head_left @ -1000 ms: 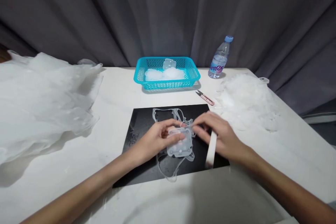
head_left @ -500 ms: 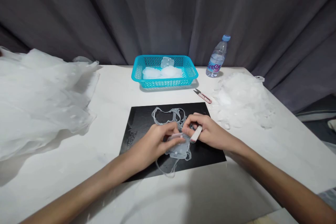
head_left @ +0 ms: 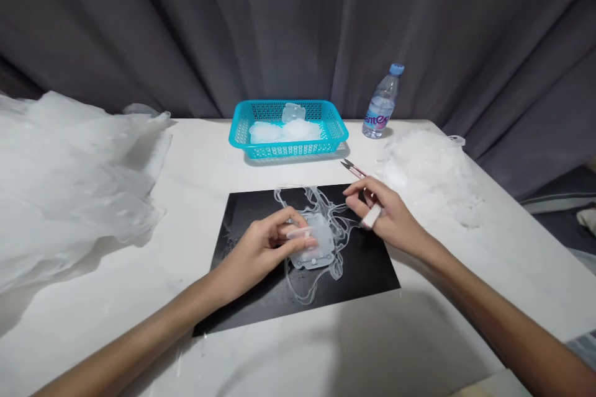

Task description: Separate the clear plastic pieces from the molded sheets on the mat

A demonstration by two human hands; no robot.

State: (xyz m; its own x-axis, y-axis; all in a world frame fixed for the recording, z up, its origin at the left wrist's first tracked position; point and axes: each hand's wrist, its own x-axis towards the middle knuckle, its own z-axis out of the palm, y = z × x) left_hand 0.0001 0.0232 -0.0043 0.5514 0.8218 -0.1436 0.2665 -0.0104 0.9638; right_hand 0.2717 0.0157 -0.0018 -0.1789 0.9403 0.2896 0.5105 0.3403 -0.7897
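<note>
My left hand (head_left: 274, 239) is closed on a translucent, squarish silicone-like piece (head_left: 321, 232), with thumb and fingers gripping a raised flap of it. Small round bumps show on its surface. Thin clear strands of trim (head_left: 342, 239) loop around the piece and lie on a black mat (head_left: 261, 298). To the right, my right hand (head_left: 379, 211) is raised over the mat's edge, its fingertips pinched where some strands reach them. A white band (head_left: 371, 216) wraps one of its fingers.
A blue plastic basket (head_left: 295, 152) holding similar pieces stands at the back. Pink-handled thread snips (head_left: 352, 168) lie before a water bottle (head_left: 380, 105). A large white plastic heap (head_left: 69, 186) fills the left, and a pile of clear scraps (head_left: 433, 167) the right.
My right hand has moved away from the piece, up and to the right, drawing strands outward. My left hand has kept its hold and shifted slightly left.
</note>
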